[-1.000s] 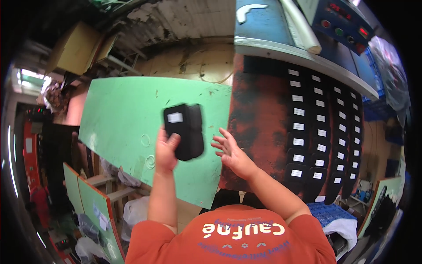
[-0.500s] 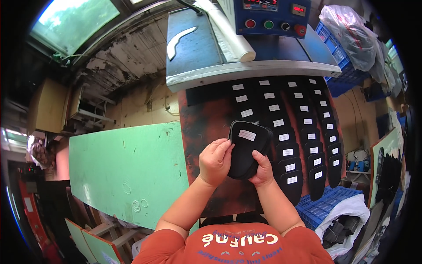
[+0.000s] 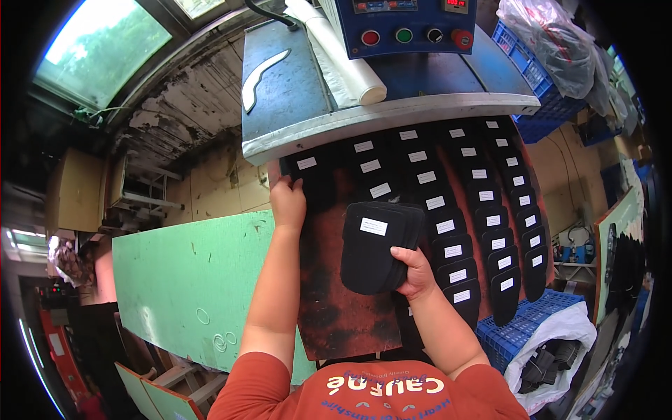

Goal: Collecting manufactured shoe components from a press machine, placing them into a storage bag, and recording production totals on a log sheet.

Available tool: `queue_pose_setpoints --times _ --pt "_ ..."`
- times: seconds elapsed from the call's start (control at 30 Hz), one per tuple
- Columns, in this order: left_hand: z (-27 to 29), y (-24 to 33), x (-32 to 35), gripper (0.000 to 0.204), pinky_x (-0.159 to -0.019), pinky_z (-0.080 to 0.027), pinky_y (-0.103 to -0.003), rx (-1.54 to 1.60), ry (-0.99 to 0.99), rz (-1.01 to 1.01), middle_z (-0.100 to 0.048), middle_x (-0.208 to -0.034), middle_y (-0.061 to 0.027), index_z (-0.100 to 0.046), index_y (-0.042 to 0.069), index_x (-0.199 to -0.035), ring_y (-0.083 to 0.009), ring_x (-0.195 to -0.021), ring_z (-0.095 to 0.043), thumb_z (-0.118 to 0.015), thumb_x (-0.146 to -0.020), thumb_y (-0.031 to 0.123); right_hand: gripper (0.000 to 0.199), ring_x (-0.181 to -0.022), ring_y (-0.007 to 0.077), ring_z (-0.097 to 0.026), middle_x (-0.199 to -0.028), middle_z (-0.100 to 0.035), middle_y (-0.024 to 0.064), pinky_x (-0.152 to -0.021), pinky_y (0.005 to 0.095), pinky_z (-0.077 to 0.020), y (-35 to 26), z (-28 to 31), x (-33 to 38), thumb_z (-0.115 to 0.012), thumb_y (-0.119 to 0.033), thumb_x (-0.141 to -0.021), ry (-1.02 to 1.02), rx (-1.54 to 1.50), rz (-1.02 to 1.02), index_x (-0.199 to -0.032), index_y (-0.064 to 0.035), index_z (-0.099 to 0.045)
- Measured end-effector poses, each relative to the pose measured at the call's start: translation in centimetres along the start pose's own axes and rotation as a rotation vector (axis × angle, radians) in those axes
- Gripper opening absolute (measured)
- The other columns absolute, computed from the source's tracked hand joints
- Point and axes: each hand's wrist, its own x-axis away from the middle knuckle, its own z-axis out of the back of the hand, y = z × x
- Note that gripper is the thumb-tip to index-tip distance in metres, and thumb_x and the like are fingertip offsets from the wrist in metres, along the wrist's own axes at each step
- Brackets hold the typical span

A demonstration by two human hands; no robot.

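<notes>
**Stack of black pads held over a tray of labelled pieces**

Fingers of the right hand (image 3: 414,271) are curled around the lower right edge of a stack of black pads (image 3: 378,245), thumb on top, clamped on it. That stack, with a small white label on its top piece, hangs tilted just above the rust-coloured tray (image 3: 336,308), near its middle. Left hand (image 3: 288,203) reaches further up, fingers together and pressed flat on a black pad at the tray's far left corner (image 3: 308,168), right under the edge of the blue machine (image 3: 294,91). Rows of black pieces with white labels (image 3: 476,203) cover the right part of the tray, overlapping one another. A roll of clear film (image 3: 343,56) lies on the machine top, below a panel with round buttons (image 3: 413,35). A green board (image 3: 189,280) leans to the left of the tray, and a blue crate (image 3: 518,329) stands at the lower right.
</notes>
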Motion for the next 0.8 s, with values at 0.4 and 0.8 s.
queue_pose_setpoints --times 0.4,0.8 --pt "3.8 5.8 4.1 0.035 -0.069 -0.047 -0.031 0.279 -0.213 0.031 -0.064 -0.089 -0.0148 -0.061 -0.008 -0.095 -0.0208 -0.078 -0.061 -0.067 -0.079 0.022 0.04 -0.102 0.0264 -0.057 -0.114 -0.054 0.0162 -0.089 0.0391 -0.0482 1.2 -0.6 -1.5 -0.052 0.0 -0.081 0.032 0.095 -0.039 -0.121 0.003 -0.044" --pt "2.3 -0.6 1.4 0.019 -0.056 -0.043 -0.025 0.549 -0.072 0.291 -0.062 -0.068 -0.0045 -0.063 -0.007 -0.082 -0.0096 -0.059 -0.052 -0.065 -0.079 0.012 0.051 -0.105 0.0408 -0.054 -0.113 -0.053 0.0224 -0.084 0.0479 -0.05 0.7 -1.5 -0.3 -0.051 -0.005 -0.079 -0.003 0.144 0.03 -0.126 0.0053 -0.037"
